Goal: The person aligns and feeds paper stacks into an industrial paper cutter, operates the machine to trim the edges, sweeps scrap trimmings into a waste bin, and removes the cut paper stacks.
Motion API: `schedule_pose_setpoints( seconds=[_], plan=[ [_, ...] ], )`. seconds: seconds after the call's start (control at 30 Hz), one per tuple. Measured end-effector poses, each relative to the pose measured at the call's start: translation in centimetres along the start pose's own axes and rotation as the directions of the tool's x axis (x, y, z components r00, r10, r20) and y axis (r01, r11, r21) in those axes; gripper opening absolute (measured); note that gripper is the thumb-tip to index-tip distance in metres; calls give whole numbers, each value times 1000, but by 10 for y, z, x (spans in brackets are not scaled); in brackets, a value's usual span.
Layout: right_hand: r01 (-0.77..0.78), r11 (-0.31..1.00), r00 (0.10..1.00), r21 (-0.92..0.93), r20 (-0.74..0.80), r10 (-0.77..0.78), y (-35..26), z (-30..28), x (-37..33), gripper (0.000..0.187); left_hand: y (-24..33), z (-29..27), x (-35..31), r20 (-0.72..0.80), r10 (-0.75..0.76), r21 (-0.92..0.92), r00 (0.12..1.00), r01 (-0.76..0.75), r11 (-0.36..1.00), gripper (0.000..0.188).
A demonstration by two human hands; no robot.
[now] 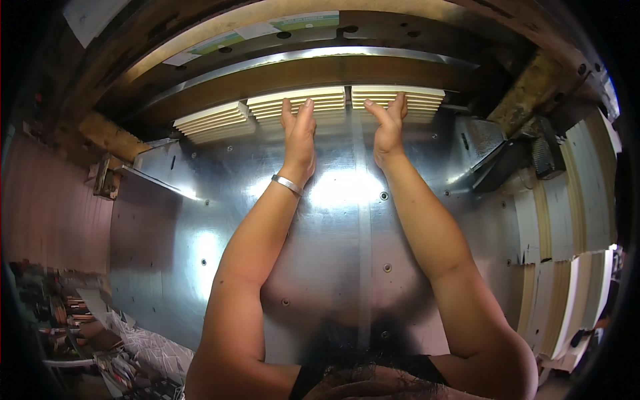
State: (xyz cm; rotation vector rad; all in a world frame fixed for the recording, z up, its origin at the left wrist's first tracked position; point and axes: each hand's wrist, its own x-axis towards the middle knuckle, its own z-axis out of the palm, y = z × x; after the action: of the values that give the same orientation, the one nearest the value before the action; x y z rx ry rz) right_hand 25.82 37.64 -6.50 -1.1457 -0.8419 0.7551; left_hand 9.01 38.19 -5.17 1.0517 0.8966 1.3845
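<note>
Both my arms reach forward over a shiny metal table (327,247). At its far side, three groups of cream stacked sheets or booklets (332,100) stand in a row, their layered edges toward me. My left hand (300,139), with a silver band at the wrist, has its fingers stretched against the front of the middle group. My right hand (388,130) lies against the left half of the right group (423,100), thumb and fingers apart. The left group (211,122) sits at a slant, with no hand on it. Neither hand grips anything.
A dark machine beam with a bright metal strip (320,52) spans behind the stacks. Angled metal side guides (481,140) flank the table. Tall piles of pale sheets (557,200) stand at right. Scrap paper (143,337) fills the lower left. Small round fittings dot the tabletop.
</note>
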Motion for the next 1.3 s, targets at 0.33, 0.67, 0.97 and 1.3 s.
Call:
schedule_pose_setpoints(
  seconds=[0.33, 0.67, 0.97, 1.3],
  plan=[
    [54, 998, 998, 22, -11, -54, 10, -3, 5, 118, -5, -9, 7, 4, -18, -79, 1000, 18, 997, 95],
    [10, 1000, 1000, -15, 2, -10, 2, -3, 3, 115, -1, -9, 8, -25, -38, -99, 999, 35, 994, 100],
    [21, 1000, 1000, -12, -10, -21, 3, 0, 3, 115, 4, -10, 6, 14, -49, -97, 999, 50, 994, 102],
    [35, 999, 999, -17, -8, -35, 5, -1, 3, 115, 3, -13, 8, 27, -56, -89, 998, 59, 994, 102]
  ],
)
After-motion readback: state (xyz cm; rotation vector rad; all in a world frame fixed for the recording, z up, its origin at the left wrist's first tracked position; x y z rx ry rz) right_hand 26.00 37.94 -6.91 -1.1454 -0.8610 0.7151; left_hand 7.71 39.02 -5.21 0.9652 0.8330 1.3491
